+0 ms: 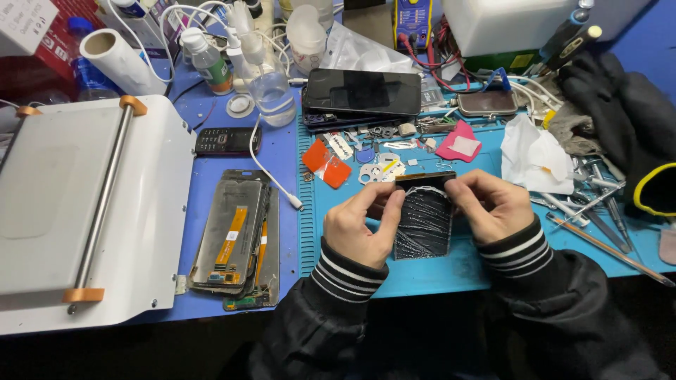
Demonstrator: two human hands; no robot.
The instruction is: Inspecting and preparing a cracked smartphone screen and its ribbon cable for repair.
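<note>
Both hands are closed on the same thing: the left hand (359, 225) pinches the left edge of a cracked phone screen (422, 219) between thumb and fingers, and the right hand (493, 204) grips its upper right corner in the same way, so the two hands sit close together with the panel between them, lifted a little above the blue work mat (422, 271), just in front of the person. The glass is webbed with white cracks over most of its face, and I would judge it light, thin and stiff but very brittle, apt to shed splinters or fold along a crack if bent; the edges and the dark top frame look like the safest places to hold, not the shattered middle. Just beyond the fingertips lie small loose parts (380, 169), and an orange pick (326, 163) rests near the mat's left edge. Farther back a dark intact phone (362, 91) lies face up on top of another device, with a pink cloth piece (459, 144) to its right and a crumpled white tissue (535, 155) beyond that. Tweezers and thin metal tools (598, 211) are spread at the right, beside a black glove (620, 105). To the left, off the mat, a stack of stripped display panels (236, 239) lies on the blue table, a small keypad phone (225, 141) above them, and a white machine with a roller bar (91, 211) takes up the far left.
</note>
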